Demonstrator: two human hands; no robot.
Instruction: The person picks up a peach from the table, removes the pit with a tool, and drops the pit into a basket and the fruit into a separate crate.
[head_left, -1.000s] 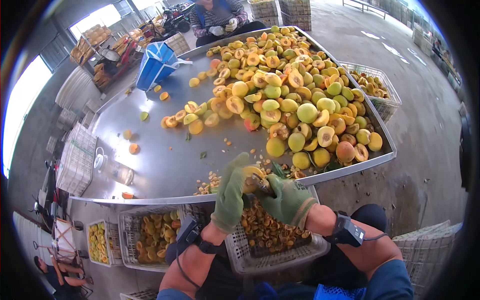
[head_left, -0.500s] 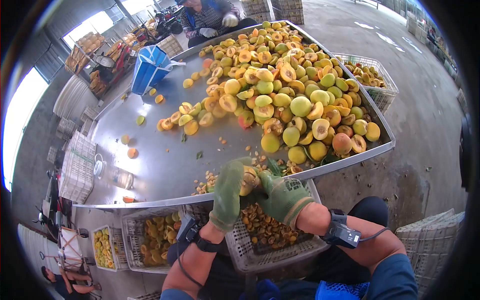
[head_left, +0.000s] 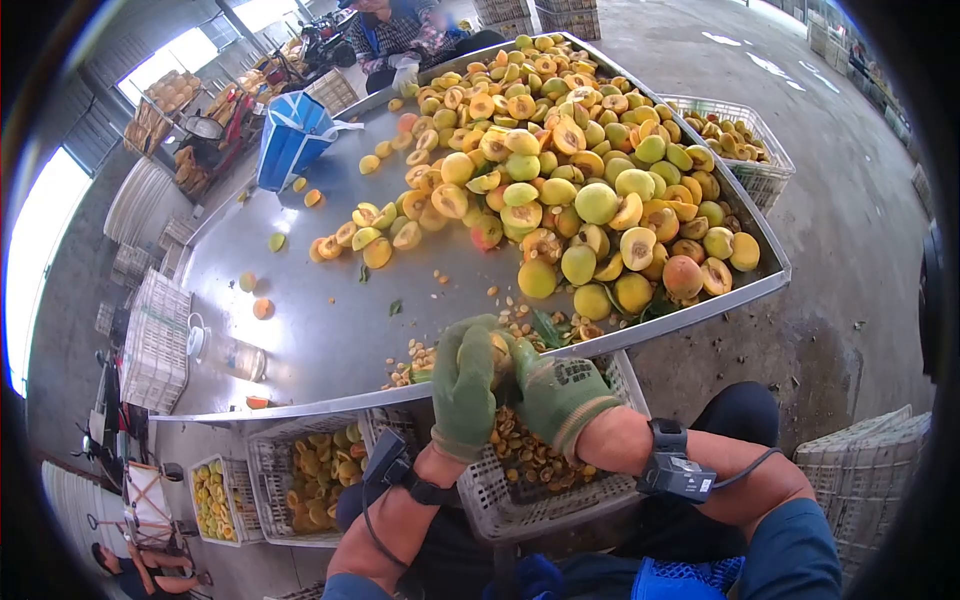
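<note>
My left hand (head_left: 465, 390), in a green work glove, is closed around a peach (head_left: 499, 352) at the near edge of the metal table (head_left: 340, 350). My right hand (head_left: 562, 397), gloved alike, presses its fingers against the same fruit from the right; its fingertips are mostly hidden, as is much of the peach. Just beyond my hands, loose peach pits (head_left: 420, 357) and a few leaves lie on the metal. A large heap of whole and halved peaches (head_left: 597, 203) covers the table's right side. Below my hands stands a plastic crate (head_left: 490, 507) with pits and brown scraps.
To the left are crates of peach halves (head_left: 325, 475) and smaller yellow pieces (head_left: 215, 505). A clear jug (head_left: 228, 353) and a blue bag (head_left: 292, 140) sit on the table. Across it, a co-worker's gloved hand (head_left: 405, 78) reaches the heap. Another crate (head_left: 765, 180) stands right.
My hands remain on the peach, which is now more covered by the left glove's fingers. The co-worker's hand has moved onto the table's far edge. The view has shifted slightly.
</note>
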